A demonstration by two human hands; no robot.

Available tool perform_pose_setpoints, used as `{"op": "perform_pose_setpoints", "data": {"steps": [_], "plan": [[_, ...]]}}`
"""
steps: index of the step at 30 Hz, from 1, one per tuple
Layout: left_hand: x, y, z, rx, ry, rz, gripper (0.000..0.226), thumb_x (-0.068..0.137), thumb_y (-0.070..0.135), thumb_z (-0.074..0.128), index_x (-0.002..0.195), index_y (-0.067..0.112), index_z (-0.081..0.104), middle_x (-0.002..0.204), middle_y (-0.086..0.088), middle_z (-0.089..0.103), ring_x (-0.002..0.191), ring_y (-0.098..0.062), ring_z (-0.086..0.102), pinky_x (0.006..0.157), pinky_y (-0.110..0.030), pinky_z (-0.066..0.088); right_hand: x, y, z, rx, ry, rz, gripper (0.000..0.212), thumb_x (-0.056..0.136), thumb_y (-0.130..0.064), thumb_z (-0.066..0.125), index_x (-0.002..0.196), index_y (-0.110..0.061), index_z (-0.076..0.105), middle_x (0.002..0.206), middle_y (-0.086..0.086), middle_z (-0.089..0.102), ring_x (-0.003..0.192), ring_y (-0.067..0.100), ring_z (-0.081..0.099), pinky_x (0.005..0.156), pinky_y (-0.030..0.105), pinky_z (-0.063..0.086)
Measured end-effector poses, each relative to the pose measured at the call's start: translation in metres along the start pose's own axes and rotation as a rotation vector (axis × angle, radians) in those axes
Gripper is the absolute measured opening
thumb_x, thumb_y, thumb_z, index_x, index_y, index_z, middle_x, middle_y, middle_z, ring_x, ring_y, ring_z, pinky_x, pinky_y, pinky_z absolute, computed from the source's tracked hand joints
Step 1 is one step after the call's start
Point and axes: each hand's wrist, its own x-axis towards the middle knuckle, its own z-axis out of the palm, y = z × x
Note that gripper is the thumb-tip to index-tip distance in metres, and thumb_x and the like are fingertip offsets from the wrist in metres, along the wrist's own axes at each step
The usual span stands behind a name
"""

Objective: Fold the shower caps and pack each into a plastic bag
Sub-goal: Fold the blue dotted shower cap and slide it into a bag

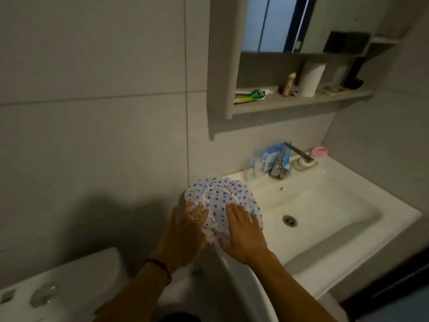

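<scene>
on the left rim of the white ceramic washbasin (348,259), at its front left corner, lies a translucent white shower cap with blue polka dots (222,196), spread out and puffed, part of it hanging past the edge toward the tiled wall. both hands are laid on the near side of it. the left hand (185,231) rests at the cap's left edge with fingers straight and slightly spread, its grip flat and open, the fingertips seeming to lie under a fold of the thin plastic. the right hand (243,233) presses palm-down on the cap's right portion, fingers straight and together, grip open and curled round nothing. a dark beaded bracelet (162,268) circles the left wrist. behind the basin stands a chrome tap (282,165), and just beside it a heap of clear plastic bags with blue print (267,159). a pink soap dish (320,151) sits at the far corner. above, a grey shelf (301,102) carries a green toothbrush (249,96) and a white cup (310,79). a white toilet cistern (58,287) stands at lower left.
</scene>
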Motion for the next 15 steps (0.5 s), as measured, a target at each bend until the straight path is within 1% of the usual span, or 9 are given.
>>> {"op": "perform_pose_setpoints", "data": {"steps": [2,3,4,6,7,9,11,13,15], "plan": [[-0.002,-0.005,0.016,-0.084,0.016,0.035,0.076,0.07,0.042,0.073,0.133,0.01,0.047,0.138,-0.011,0.05,0.133,-0.032,0.028,0.1,-0.063,0.032,0.011,-0.006,0.019,-0.034,-0.042,0.058,0.073,0.092,-0.039,0.053,0.15,-0.021,0.013,0.16,0.008,0.004,0.146,0.028,0.002,0.117,0.048,0.005],[-0.004,-0.005,0.02,-0.089,0.025,0.057,0.075,0.069,0.039,0.074,0.133,0.01,0.048,0.137,-0.011,0.051,0.133,-0.032,0.028,0.1,-0.062,0.031,0.013,-0.006,0.025,-0.052,-0.046,0.082,0.061,0.093,-0.032,0.052,0.147,-0.022,0.025,0.159,0.008,0.011,0.146,0.029,0.008,0.117,0.048,0.009],[-0.004,-0.005,0.023,-0.081,0.043,0.057,0.075,0.067,0.037,0.076,0.132,0.01,0.049,0.136,-0.011,0.052,0.133,-0.032,0.031,0.101,-0.061,0.028,0.015,-0.007,0.028,-0.052,-0.029,0.077,0.05,0.094,-0.029,0.051,0.142,-0.023,0.038,0.157,0.008,0.02,0.144,0.029,0.015,0.116,0.048,0.013],[-0.002,-0.001,0.026,-0.063,0.031,0.076,0.073,0.061,0.033,0.08,0.127,0.011,0.056,0.134,-0.012,0.054,0.131,-0.035,0.039,0.103,-0.06,0.021,0.014,-0.002,0.027,-0.1,0.036,-0.004,0.038,0.092,-0.024,0.053,0.13,-0.025,0.055,0.149,0.006,0.039,0.138,0.028,0.031,0.113,0.047,0.024],[0.001,0.0,0.026,-0.047,0.021,0.079,0.071,0.059,0.031,0.082,0.123,0.012,0.059,0.133,-0.013,0.055,0.13,-0.036,0.041,0.105,-0.062,0.019,0.009,0.003,0.025,-0.156,0.092,-0.062,0.037,0.088,-0.023,0.061,0.124,-0.025,0.06,0.142,0.005,0.049,0.132,0.028,0.041,0.108,0.046,0.032],[0.007,0.001,0.027,-0.051,0.014,0.089,0.066,0.056,0.027,0.083,0.118,0.014,0.063,0.135,-0.016,0.052,0.131,-0.038,0.04,0.109,-0.065,0.016,-0.007,0.022,0.021,-0.216,0.225,-0.175,0.039,0.072,-0.02,0.077,0.11,-0.023,0.068,0.125,0.005,0.063,0.116,0.028,0.057,0.091,0.043,0.047],[0.009,0.005,0.027,-0.073,-0.006,0.155,0.06,0.052,0.026,0.084,0.11,0.018,0.067,0.136,-0.017,0.051,0.13,-0.038,0.041,0.107,-0.063,0.014,-0.033,0.047,0.02,-0.239,0.291,-0.25,0.041,0.065,-0.018,0.082,0.104,-0.021,0.069,0.12,0.008,0.066,0.109,0.029,0.061,0.082,0.042,0.051],[0.01,0.019,0.026,-0.059,-0.072,0.276,0.053,0.048,0.028,0.085,0.099,0.021,0.072,0.131,-0.014,0.057,0.126,-0.036,0.047,0.107,-0.063,0.022,-0.058,0.077,0.018,-0.261,0.3,-0.226,0.042,0.062,-0.016,0.084,0.101,-0.02,0.07,0.12,0.009,0.065,0.108,0.031,0.061,0.08,0.041,0.051],[0.006,0.044,0.025,-0.04,-0.148,0.372,0.042,0.06,0.03,0.078,0.1,0.02,0.072,0.128,-0.011,0.06,0.125,-0.032,0.048,0.108,-0.061,0.027,-0.081,0.1,0.016,-0.239,0.251,-0.107,0.049,0.056,-0.017,0.087,0.101,-0.019,0.07,0.118,0.012,0.066,0.104,0.032,0.063,0.078,0.042,0.052]]}}
